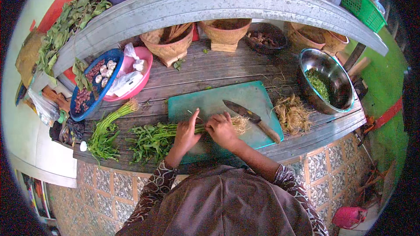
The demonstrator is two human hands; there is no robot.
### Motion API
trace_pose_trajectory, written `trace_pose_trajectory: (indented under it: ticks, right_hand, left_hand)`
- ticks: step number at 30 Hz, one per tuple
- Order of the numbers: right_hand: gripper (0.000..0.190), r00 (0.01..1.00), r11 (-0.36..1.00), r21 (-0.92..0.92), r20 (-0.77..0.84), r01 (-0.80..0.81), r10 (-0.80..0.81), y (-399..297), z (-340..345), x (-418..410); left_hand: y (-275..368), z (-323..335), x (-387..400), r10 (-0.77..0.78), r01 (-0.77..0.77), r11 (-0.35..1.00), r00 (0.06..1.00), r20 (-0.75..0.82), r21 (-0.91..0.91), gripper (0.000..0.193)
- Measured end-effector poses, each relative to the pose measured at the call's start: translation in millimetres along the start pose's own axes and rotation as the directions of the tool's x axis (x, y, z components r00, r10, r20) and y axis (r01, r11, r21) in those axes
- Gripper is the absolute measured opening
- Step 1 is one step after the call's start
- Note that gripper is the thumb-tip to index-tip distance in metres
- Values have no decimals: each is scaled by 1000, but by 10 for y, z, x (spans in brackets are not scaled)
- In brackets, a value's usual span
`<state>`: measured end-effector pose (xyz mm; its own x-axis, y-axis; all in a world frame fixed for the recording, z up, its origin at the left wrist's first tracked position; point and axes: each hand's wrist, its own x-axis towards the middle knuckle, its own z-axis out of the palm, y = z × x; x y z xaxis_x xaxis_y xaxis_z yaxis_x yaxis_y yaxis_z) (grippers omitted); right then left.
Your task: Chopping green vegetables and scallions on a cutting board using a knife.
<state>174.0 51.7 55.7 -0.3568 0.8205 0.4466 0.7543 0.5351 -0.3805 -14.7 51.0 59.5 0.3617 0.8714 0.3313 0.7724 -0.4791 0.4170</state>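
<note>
On the green cutting board (213,95) lies a bundle of leafy green stalks (154,134) with pale roots pointing right. My left hand (188,132) is over the stalks with its index finger raised and fingers apart. Fingertips of my right hand (221,129) are bent together at the stalks near the root end; whether they grip a stalk is not clear. A wooden-handled knife (249,114) rests on the board to the right. A second bundle of greens (105,131) lies left of the board, and a heap of cut roots (293,114) sits at its right edge.
A steel bowl (344,82) with chopped greens stands at the right. Left are a blue basket (74,105) of garlic and shallots and a pink basin (146,62) holding plastic bags. Woven baskets (226,32) stand behind, below a grey metal shelf edge (223,1).
</note>
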Motion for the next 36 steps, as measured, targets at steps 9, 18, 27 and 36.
trace_pose_trajectory:
  ticks: [9,18,27,36]
  right_hand:
    - [21,994,999,31,-111,9,-6,-90,-147,-11]
    - [21,992,999,24,-116,-47,50,-67,-94,-29]
    - [28,960,996,73,-273,-47,65,207,-151,-75]
    - [25,969,999,13,-241,-48,50,178,-319,68]
  left_hand:
    - [71,-149,91,-38,41,988,999,28,-145,103]
    - [22,-98,127,-139,150,957,988,59,-248,108]
    - [-153,-142,80,-103,102,986,995,-1,-131,104]
    - [-217,-157,49,-76,66,996,976,205,54,52]
